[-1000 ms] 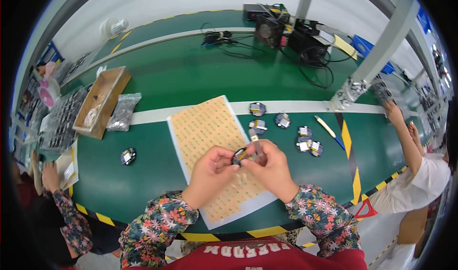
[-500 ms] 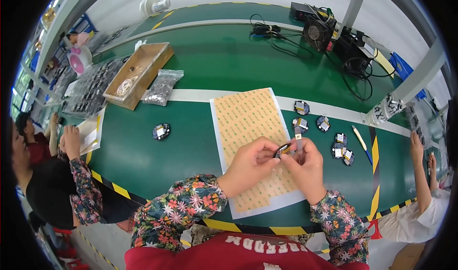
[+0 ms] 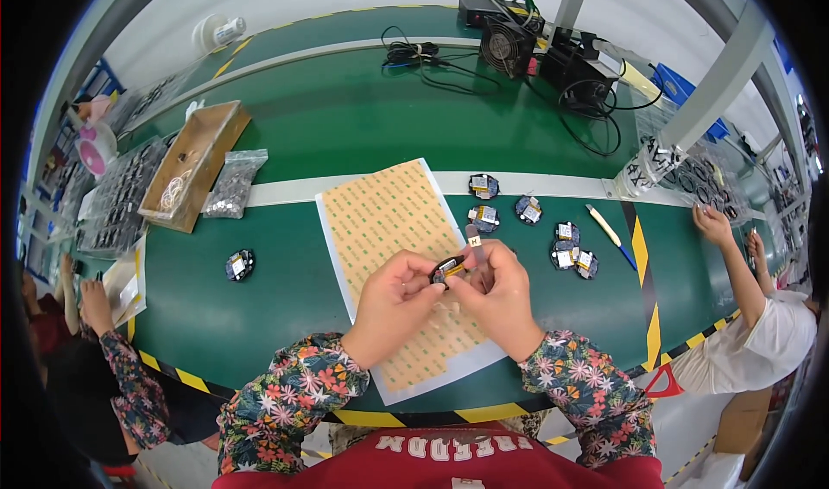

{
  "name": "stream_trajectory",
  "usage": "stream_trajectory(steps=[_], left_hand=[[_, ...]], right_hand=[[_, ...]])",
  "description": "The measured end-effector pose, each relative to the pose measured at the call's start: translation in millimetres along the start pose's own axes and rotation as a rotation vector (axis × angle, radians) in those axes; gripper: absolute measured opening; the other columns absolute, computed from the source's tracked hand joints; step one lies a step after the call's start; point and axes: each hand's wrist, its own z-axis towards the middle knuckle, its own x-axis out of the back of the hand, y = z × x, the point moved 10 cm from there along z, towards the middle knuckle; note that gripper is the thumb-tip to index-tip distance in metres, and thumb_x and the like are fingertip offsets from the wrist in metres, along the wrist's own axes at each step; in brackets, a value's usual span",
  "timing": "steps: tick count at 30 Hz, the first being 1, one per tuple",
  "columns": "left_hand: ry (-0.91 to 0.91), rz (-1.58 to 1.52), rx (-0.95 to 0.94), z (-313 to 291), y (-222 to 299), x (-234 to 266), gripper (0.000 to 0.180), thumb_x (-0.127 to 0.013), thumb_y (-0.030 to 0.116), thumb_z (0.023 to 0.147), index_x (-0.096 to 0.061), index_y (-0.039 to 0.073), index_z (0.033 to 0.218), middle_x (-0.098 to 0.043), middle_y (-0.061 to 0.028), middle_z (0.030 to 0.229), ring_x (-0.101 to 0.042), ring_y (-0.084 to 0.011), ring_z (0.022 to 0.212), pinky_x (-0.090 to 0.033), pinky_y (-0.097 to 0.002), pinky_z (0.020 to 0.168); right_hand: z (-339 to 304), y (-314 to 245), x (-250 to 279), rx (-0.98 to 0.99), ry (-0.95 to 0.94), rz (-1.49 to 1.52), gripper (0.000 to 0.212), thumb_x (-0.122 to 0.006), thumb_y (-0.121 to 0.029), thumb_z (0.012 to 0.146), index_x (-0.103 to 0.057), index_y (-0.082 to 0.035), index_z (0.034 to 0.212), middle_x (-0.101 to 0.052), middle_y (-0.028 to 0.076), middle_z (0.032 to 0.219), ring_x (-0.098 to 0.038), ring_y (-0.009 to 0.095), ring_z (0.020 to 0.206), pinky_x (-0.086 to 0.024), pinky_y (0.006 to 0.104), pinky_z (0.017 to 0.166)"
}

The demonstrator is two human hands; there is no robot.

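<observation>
Black round module [image 3: 446, 269], pinched by the left hand [image 3: 390, 303] and right hand [image 3: 502, 297], seems mid-adjustment; the next move calls for steadiness.

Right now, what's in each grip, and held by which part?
The left grip pinches a small dark part by its left edge; the right grip is at its right side, and holds a grey strip by its lower part.
</observation>
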Motion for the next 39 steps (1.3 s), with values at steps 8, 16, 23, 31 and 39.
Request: stream_trajectory(steps=[8,16,23,31,39], left_hand=[[0.044,-0.018,0.034,1.8,-3.9,4.4,0.016,-0.05,-0.008,0.081,-0.045,-0.001,0.094,-0.058,-0.0088,0.095,-0.057,-0.0099,0.086,-0.046,-0.0204,0.074],[0.091,-0.12,0.1,-0.1,-8.8,8.6,0.017,-0.05,-0.007,0.082,-0.045,-0.001,0.097,-0.058,-0.0094,0.095,-0.058,-0.0098,0.085,-0.048,-0.0208,0.073],[0.029,-0.028,0.152,-0.2,-7.8,4.2,0.024,-0.048,-0.009,0.079,-0.047,-0.004,0.103,-0.058,-0.0081,0.096,-0.059,-0.0103,0.083,-0.049,-0.0219,0.072],[-0.141,0.022,0.31,-1.7,-15.6,-5.5,0.017,-0.053,0.0,0.082,-0.052,0.001,0.099,-0.06,-0.0038,0.086,-0.056,-0.0066,0.07,-0.045,-0.0185,0.058],[-0.124,-0.032,0.333,0.5,-14.6,-0.5,0.01,-0.054,0.009,0.084,-0.052,0.005,0.093,-0.06,-0.0038,0.083,-0.057,-0.0088,0.064,-0.045,-0.0195,0.052]], right_hand=[[2.0,-16.6,1.1,0.101,0.041,-0.073,0.02,-0.065,0.004,0.068,-0.049,0.0,0.079,-0.053,0.003,0.088,-0.037,0.001,0.049,-0.031,0.0174,0.043],[-3.6,-54.5,-2.1,0.396,0.087,-0.298,0.02,-0.065,0.004,0.065,-0.051,0.0,0.078,-0.055,0.01,0.096,-0.053,0.012,0.058,-0.042,0.0223,0.048],[0.2,-61.5,0.0,0.427,-0.042,-0.327,0.019,-0.064,0.007,0.067,-0.052,0.0,0.08,-0.056,0.01,0.093,-0.058,0.015,0.065,-0.046,0.0217,0.053],[10.8,-17.2,0.1,0.037,-0.151,-0.049,0.024,-0.064,0.002,0.072,-0.056,0.002,0.094,-0.057,0.004,0.08,-0.053,0.005,0.066,-0.043,0.0187,0.057],[13.6,1.4,19.8,-0.204,-0.088,0.184,0.018,-0.057,-0.011,0.083,-0.057,-0.001,0.098,-0.055,-0.001,0.076,-0.043,0.003,0.056,-0.036,0.0175,0.049]])
